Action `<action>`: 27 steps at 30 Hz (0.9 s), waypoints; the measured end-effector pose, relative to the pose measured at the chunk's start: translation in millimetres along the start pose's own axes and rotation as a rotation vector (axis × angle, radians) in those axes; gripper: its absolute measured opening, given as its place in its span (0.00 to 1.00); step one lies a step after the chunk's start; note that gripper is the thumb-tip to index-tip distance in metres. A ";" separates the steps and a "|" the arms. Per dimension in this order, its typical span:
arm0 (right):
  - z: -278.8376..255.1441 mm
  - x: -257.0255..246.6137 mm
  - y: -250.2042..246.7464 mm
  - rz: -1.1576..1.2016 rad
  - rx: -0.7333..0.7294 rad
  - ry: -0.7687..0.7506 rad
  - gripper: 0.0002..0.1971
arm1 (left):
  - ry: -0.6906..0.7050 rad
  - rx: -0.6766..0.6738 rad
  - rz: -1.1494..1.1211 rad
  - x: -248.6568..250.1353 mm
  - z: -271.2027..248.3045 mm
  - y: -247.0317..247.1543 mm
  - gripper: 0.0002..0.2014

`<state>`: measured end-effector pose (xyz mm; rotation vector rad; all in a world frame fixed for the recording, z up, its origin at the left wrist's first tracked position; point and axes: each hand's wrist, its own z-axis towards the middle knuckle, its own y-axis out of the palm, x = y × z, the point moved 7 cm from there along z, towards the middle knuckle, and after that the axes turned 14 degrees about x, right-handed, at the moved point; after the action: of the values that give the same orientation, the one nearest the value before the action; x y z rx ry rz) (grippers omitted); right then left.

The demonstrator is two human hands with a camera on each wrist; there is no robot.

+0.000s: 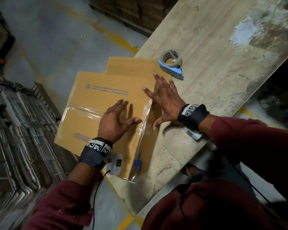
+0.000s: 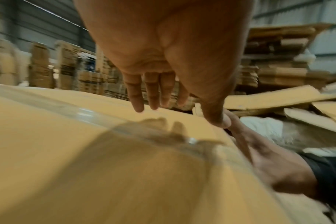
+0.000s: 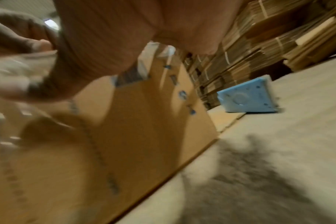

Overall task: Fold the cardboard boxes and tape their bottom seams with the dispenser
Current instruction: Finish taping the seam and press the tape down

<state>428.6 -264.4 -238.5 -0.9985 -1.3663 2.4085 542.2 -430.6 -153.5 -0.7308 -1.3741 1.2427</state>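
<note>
- On the pale worn wooden table (image 1: 214, 39), the folded tan cardboard box (image 1: 96, 97) with clear tape along its seam overhangs the left edge; bare tabletop lies right.
- Left hand (image 1: 115, 123) lies flat, fingers spread, holding nothing.
- Right hand (image 1: 165, 100) is splayed at the box's right edge, empty.
- Blue tape dispenser (image 1: 172, 65) sits just beyond the box.
- Right wrist view is blurred.

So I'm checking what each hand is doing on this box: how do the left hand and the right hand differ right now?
The left hand lies over the box's top face, on the clear tape along the seam; the right hand is at the box's right edge, partly over the table. The left hand's fingers lie fairly close together; the right hand's are splayed wide. Both are open, holding nothing, and the tape dispenser sits untouched.
</note>
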 end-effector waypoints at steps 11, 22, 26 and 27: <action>-32.5 -91.0 40.4 -0.113 -0.091 -0.473 0.53 | -0.182 0.178 -0.196 -56.6 -123.4 -17.9 0.16; -41.7 -167.8 54.9 -0.068 -0.186 -0.629 0.51 | 0.181 -0.085 0.105 -68.5 -203.3 3.9 0.51; -43.4 -164.2 56.7 -0.059 -0.100 -0.707 0.46 | 0.185 0.028 0.173 -71.5 -201.1 11.2 0.52; -44.8 -163.0 57.1 -0.089 -0.106 -0.721 0.48 | 0.182 0.041 0.180 -71.3 -201.5 11.6 0.51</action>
<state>588.6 -342.4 -226.0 -0.0433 -1.7001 2.7657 747.2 -438.9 -214.5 -0.9318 -1.1514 1.3061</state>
